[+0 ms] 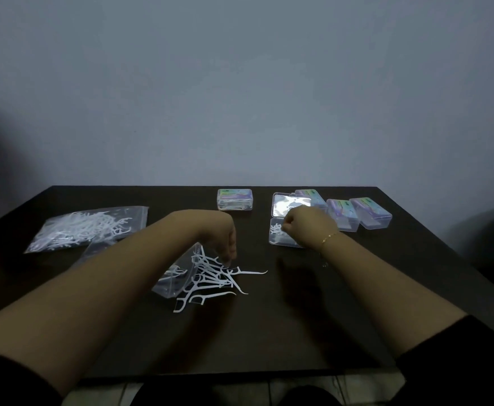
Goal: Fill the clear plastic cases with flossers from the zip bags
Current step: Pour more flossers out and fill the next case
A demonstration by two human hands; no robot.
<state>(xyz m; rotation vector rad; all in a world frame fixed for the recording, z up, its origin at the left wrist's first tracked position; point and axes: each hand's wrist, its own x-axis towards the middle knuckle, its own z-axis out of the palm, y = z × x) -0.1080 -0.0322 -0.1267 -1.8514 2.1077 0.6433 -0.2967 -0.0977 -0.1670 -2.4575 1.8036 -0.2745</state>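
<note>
A pile of white flossers [215,276] lies at the table's middle, spilling from an emptied zip bag [172,284]. My left hand [220,235] hangs over the pile, fingertips down on the flossers; whether it pinches one I cannot tell. My right hand [305,227] is curled over the open clear case [278,240], which holds a few flossers; its lid [286,205] lies flipped back. A full zip bag of flossers [87,227] lies at the left.
A closed case [235,199] with a coloured label stands at the back centre. Three more closed cases [357,212] sit at the back right. The dark table [269,332] meets a grey wall behind; its front edge is near my body.
</note>
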